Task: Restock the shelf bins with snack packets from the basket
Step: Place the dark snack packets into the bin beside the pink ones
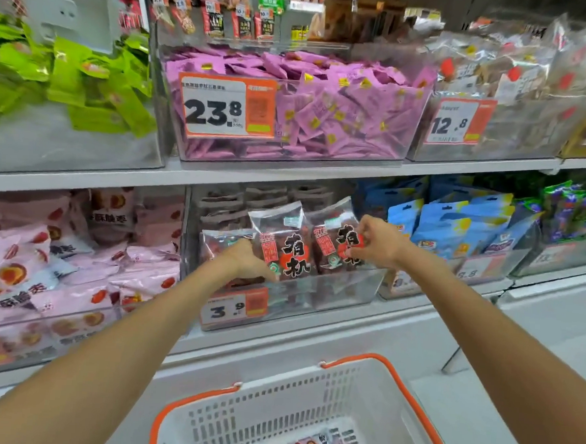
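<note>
White metal shop shelving (pixel 287 177) runs across the view in two tiers w/ a pale shelf edge btwn them. Orange-and-white price tags (pixel 227 107) hang at the front, one reading 23.8, another 12.8. Below sits a white base panel (pixel 363 332). Pale grey floor (pixel 559 327) shows at right. Light is bright, even.

Tags: "23.8" pink bin (pixel 291 118), "3.9" lower bin (pixel 314 291)
</note>
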`<state>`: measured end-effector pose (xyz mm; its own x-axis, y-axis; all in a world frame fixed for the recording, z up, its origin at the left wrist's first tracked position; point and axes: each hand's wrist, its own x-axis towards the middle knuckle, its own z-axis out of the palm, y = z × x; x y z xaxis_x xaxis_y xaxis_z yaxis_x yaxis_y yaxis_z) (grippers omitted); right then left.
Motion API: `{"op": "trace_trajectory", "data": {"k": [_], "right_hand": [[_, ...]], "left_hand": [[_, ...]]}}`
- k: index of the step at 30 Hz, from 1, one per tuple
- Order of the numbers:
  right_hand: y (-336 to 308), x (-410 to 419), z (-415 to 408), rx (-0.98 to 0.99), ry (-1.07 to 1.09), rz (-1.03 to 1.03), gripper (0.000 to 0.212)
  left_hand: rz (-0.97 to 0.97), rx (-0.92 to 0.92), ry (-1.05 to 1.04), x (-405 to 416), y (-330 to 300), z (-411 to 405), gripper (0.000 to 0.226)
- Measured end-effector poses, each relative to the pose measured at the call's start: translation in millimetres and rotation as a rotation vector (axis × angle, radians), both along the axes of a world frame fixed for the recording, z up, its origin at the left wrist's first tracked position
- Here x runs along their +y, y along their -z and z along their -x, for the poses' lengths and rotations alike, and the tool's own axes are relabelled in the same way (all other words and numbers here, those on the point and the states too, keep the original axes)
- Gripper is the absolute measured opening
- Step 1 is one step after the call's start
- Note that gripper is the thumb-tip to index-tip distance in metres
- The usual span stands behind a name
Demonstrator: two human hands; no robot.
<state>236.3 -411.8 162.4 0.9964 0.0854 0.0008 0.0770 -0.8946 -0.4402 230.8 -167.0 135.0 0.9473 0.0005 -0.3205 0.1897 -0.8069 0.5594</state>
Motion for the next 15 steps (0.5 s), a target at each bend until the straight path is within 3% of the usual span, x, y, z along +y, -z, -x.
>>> {"op": "trace_trajectory", "data": {"k": [4, 7, 8, 11, 15], "right_hand": [[-1, 16, -10, 0.125, 0.076, 0.196, 0.054], [-3, 21, -9, 0.105, 0.17, 0.364, 0.067], [-3, 20, -9, 0.109, 0.193, 0.375, 0.066], [1, 17, -14, 0.132, 0.218, 0.302, 0.057], [16, 16, -19, 0.061, 0.282, 0.171, 0.046]], "left_hand": [[-0.014, 0.062, -0.01, -3, -13, -3, 0.059], [-0.035, 0.047, -0.017, -8, -10, -9, 0.099], [-0.043, 0.028, -0.02, -10, -9, -9, 0.099], [-0.084, -0.069, 0.0, -11, 4, -14, 0.061], [-0.055, -0.233, -0.023, -13, 15, -14, 0.059]]}}
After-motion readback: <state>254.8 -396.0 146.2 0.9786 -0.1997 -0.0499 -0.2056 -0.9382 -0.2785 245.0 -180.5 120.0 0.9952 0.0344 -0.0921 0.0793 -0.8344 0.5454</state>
